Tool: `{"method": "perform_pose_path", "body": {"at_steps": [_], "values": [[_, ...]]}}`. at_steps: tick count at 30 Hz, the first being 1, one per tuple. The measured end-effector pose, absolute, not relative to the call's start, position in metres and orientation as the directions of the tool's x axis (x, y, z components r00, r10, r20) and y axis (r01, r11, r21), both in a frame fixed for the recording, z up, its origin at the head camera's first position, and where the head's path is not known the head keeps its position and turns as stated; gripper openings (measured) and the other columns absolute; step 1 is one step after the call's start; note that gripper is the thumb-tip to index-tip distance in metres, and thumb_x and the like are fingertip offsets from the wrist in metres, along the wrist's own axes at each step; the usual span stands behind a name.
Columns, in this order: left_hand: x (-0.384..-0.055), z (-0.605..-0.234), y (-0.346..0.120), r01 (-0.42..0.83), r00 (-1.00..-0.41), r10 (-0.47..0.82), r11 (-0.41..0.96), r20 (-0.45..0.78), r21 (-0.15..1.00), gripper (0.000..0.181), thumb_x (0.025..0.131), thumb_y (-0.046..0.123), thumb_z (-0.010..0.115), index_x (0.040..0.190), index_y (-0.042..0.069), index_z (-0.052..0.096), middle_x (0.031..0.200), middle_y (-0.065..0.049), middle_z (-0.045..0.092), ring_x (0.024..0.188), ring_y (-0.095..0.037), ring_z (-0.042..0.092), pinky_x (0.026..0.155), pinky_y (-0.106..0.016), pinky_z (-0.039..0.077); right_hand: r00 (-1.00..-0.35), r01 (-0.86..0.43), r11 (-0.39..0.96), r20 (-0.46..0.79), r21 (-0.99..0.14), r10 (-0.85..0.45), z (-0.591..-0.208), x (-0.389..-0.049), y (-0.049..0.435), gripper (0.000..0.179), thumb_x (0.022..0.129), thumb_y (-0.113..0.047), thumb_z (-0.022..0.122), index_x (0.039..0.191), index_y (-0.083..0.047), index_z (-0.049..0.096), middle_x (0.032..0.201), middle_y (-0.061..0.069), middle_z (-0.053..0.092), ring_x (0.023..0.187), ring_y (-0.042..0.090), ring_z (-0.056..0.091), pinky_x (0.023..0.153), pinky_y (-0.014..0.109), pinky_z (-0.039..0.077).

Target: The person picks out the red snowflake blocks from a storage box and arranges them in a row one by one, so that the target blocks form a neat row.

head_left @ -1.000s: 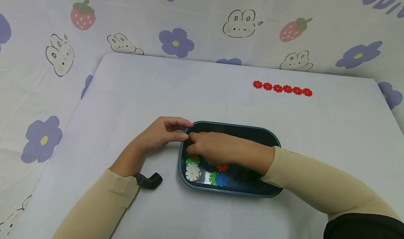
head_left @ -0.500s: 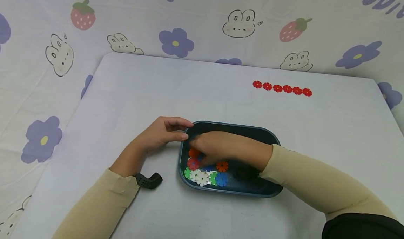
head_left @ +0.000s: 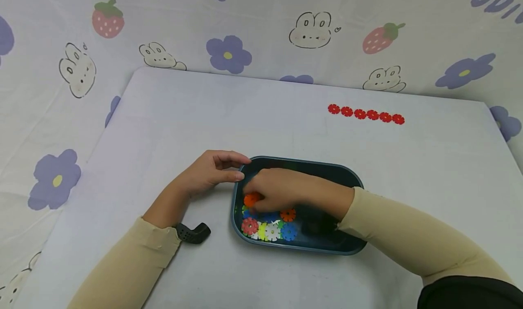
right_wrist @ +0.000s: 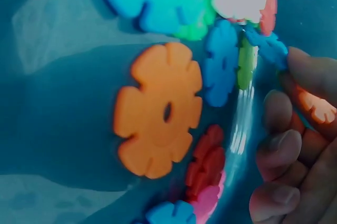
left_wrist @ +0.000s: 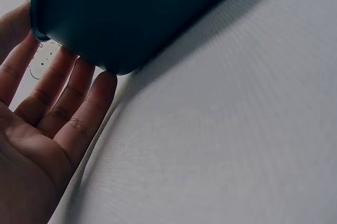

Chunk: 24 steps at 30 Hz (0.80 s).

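A dark teal tray [head_left: 335, 250] holds flower-shaped plastic discs in several colours. My left hand [head_left: 210, 173] rests against the tray's left end, its fingers mostly straight; in the left wrist view its fingertips touch the outer wall. Inside the tray, my right hand [head_left: 275, 188] reaches into the left part among the discs. The right wrist view shows its fingers bent, with the top fingertip against a blue disc [right_wrist: 271, 48]; whether it pinches the disc is unclear. An orange disc [right_wrist: 160, 111] lies flat nearby. In the head view, a pinkish-red disc [head_left: 249, 226] and a white disc [head_left: 272, 232] lie toward the front wall.
A row of red flower discs [head_left: 360, 114] lies on the white table [head_left: 196, 105] behind the tray, to the right. A black curved piece [head_left: 193, 233] sits at my left wrist. A printed cloth [head_left: 261, 27] hangs beyond the table.
My right hand has stirred the discs: an orange one came into view beside its fingers, the pinkish-red one shifted toward the front, and white ones slid right. My left hand has stayed put.
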<state>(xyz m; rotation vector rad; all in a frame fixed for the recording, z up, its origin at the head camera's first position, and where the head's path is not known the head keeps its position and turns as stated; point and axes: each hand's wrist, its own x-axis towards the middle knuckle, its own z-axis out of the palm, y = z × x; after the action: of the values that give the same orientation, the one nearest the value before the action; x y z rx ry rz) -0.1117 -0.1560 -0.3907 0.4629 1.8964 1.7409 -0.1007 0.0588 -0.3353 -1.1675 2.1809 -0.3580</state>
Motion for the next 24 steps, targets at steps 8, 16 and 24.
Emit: {"method": "perform_pose_path", "body": {"at_steps": [8,16,24], "values": [[-0.112,-0.392,-0.157,-0.085,-0.805,0.579,0.109,-0.132,0.990,0.039,0.088,0.019,0.074,0.124,0.005,0.066,0.127,-0.008,0.065,0.116,-0.021,0.061,0.093,-0.028,0.053,-0.345,-0.609,0.470,-0.320,-0.639,-0.882,-0.331,-0.105,0.062,0.024,0.101,-0.032,0.055,0.091,-0.016,0.069,0.072,-0.010,0.054,0.066,0.006,0.053,0.064,0.022,0.046],[-0.111,-0.390,-0.157,-0.077,-0.803,0.581,0.119,-0.132,0.990,0.038,0.088,0.018,0.074,0.124,0.006,0.066,0.127,-0.008,0.065,0.117,-0.021,0.061,0.094,-0.029,0.052,-0.337,-0.569,0.451,-0.305,-0.688,-0.891,-0.322,-0.110,0.068,0.020,0.098,-0.025,0.060,0.111,-0.015,0.071,0.082,-0.008,0.062,0.073,0.007,0.054,0.070,0.024,0.050],[-0.111,-0.390,-0.156,-0.087,-0.804,0.580,0.105,-0.132,0.991,0.038,0.089,0.015,0.073,0.124,0.005,0.065,0.127,-0.008,0.065,0.116,-0.020,0.061,0.093,-0.029,0.053,-0.381,-0.699,0.502,-0.328,-0.510,-0.864,-0.320,-0.104,0.066,0.029,0.091,-0.030,0.071,0.117,-0.018,0.070,0.076,-0.009,0.064,0.065,0.006,0.053,0.064,0.022,0.049]]}}
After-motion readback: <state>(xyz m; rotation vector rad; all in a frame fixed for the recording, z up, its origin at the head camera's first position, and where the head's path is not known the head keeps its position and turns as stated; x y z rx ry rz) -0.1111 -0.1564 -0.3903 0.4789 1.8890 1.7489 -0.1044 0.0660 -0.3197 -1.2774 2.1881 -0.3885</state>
